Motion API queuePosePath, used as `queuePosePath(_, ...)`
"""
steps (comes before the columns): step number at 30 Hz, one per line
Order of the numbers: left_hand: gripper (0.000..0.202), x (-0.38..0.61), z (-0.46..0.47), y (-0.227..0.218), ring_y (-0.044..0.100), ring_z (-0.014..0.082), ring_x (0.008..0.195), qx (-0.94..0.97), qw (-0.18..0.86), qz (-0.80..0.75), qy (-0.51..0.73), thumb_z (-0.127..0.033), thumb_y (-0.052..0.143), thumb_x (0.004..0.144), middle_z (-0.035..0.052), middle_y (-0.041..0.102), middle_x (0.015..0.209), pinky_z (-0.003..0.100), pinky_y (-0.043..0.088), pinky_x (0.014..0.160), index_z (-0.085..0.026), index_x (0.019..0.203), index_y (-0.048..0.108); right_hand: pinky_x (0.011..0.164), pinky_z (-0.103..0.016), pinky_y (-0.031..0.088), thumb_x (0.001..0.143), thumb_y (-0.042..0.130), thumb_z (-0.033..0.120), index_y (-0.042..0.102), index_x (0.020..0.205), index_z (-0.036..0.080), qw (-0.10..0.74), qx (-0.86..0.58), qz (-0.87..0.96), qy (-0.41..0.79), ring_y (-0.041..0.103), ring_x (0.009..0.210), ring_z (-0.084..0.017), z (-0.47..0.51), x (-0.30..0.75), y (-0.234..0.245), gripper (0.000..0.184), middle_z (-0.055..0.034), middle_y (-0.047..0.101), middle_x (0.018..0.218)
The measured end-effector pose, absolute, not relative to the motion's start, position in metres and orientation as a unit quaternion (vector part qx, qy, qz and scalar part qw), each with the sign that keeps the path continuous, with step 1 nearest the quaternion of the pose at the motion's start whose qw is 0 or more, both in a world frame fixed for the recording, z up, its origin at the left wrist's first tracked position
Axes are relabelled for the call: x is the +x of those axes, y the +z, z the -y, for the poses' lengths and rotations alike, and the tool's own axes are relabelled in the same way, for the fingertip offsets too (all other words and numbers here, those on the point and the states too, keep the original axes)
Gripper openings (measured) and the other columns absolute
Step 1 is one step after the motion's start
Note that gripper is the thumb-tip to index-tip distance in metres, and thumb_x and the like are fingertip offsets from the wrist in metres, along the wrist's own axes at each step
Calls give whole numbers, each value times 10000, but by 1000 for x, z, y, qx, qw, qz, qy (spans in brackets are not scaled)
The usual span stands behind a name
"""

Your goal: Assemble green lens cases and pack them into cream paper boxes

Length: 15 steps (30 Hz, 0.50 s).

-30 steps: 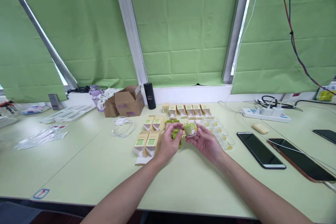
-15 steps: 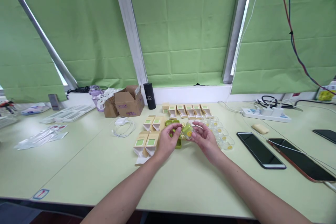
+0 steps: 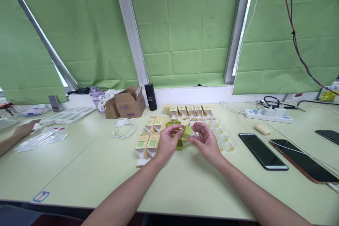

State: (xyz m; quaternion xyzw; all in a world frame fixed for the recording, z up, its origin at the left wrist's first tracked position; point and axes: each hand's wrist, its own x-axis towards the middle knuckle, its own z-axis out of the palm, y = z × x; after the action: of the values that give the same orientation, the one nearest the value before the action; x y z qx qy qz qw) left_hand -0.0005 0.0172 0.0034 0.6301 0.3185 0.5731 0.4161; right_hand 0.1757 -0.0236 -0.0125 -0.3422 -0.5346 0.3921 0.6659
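Observation:
A small green case [image 3: 188, 132] with a clear plastic part at its right end is held up between my two hands over the table. My left hand [image 3: 170, 138] is closed, pinching the case's left end, where a pale loop shows. From the other side my right hand [image 3: 206, 140] grips the clear end with thumb and fingers. Behind and below my left hand are green trays [image 3: 179, 144], partly covered by it. Clear plastic covers [image 3: 224, 136] with yellow spots lie just right of my right hand. Open cardboard boxes [image 3: 153, 143] with green squares stand to the left.
More small boxes [image 3: 190, 112] line the back. A cardboard carton [image 3: 130, 104] and black bottle [image 3: 150, 97] stand behind. Phones [image 3: 262, 151], a power strip [image 3: 268, 116] and cables lie right; a charger [image 3: 122, 123] lies left. Another person's hand [image 3: 26, 127] reaches in at far left.
The green case has turned between my hands, so its yellow spot no longer faces me. Another person's hand has come into view at the far left.

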Motion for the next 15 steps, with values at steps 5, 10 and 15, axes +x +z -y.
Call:
queuePosePath(5, 158, 0, -12, 5, 722, 244, 1077, 645, 377, -324, 581, -353, 747, 927, 108, 769, 1109, 366, 562, 952, -195, 924, 735, 948, -413, 606, 856, 790, 319, 591, 1266, 340, 631, -365, 594, 340, 601, 1292, -267, 28, 175, -14, 457, -71, 632, 1338)
queuePosePath(10, 129, 2, 3, 14, 703, 246, 1093, 687, 302, -356, 557, -298, 662, 979, 94, 750, 1123, 379, 541, 955, -218, 877, 663, 1000, -472, 580, 872, 739, 266, 568, 1321, 328, 587, -399, 652, 266, 619, 1272, -283, 32, 176, -13, 485, -71, 653, 1343)
queuePosePath(15, 130, 4, 12, 18, 690, 263, 1117, 722, 260, -364, 528, -306, 631, 1012, 86, 743, 1152, 417, 517, 996, -240, 899, 624, 1019, -533, 552, 877, 723, 265, 567, 1329, 304, 577, -420, 669, 208, 653, 1222, -316, 31, 178, -13, 480, -99, 679, 1327)
